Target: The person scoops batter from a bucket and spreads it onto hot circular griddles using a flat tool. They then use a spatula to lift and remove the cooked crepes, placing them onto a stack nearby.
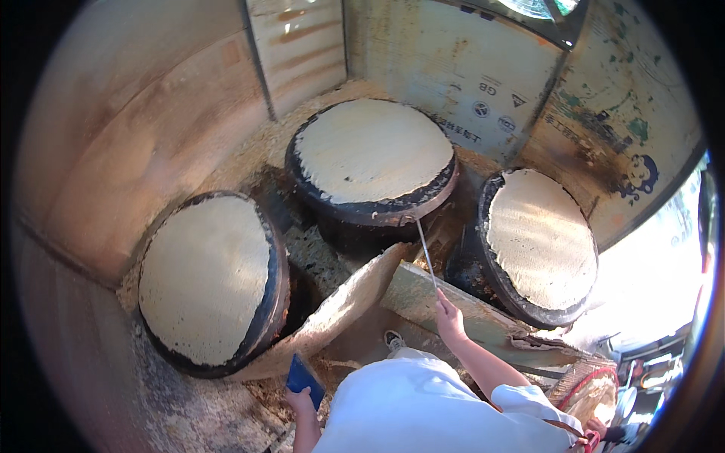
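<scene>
My left hand (302, 403) grips a flat blue scraper (301, 375), low in front of the left griddle. In my right hand (449, 318) is a thin, light-coloured rod (426, 249), its far tip at the front rim of the middle griddle (385, 219). A thin pale sheet of batter (376, 150) spreads over most of that griddle, leaving a dark border. The left griddle (277, 289) carries a similar sheet (207, 283), and so does the right griddle (481, 218) with its sheet (541, 238). Both hands are apart from the sheets.
Between me and the griddles stand a curved, crusted board (345, 300) and a flat panel (419, 289). Stained metal walls (447, 68) enclose the back. At lower right, another person's hand (595, 427) is near a round, red-rimmed basket (592, 390). Strong light enters from the right.
</scene>
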`<state>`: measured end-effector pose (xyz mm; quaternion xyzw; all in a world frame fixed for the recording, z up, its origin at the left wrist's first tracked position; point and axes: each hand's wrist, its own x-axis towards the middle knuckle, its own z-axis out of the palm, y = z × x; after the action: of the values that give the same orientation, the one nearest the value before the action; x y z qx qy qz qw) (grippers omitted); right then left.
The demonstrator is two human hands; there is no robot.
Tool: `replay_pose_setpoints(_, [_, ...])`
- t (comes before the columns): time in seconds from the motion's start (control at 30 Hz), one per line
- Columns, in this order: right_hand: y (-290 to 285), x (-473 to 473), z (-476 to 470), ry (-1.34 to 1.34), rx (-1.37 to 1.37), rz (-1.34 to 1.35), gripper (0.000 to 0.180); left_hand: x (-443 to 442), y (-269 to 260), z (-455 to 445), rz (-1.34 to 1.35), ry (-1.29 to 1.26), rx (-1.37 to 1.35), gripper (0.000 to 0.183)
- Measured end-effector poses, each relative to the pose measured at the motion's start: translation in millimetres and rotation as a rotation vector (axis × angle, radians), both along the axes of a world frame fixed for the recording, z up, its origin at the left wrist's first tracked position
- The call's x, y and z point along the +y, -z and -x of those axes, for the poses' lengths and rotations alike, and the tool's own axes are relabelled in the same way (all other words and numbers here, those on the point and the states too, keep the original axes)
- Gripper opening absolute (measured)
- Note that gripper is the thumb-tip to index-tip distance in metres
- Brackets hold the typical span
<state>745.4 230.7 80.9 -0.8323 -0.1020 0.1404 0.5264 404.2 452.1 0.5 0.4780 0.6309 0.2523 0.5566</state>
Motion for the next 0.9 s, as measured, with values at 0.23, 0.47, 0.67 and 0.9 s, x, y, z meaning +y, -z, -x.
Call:
replay_pose_setpoints(0.23, [28,21,-126,0.283,0.038,-0.019,0.038,19,-9,-58,-0.067,0.157,-0.119,0.061])
replay_pose_setpoints(0.47, [-22,42,-225,0.401,0.380,-0.382,0.027,8,-33,-85,-0.026,0.053,0.119,0.077])
replay_pose_setpoints(0.67, [-23,66,-248,0.343,0.679,-0.686,0.020,-14,-31,-96,-0.043,0.023,0.040,0.058])
replay_pose_setpoints(0.9, [-6,78,-215,0.396,0.666,-0.629,0.017,-49,-31,-133,-0.007,0.100,-0.030,0.045])
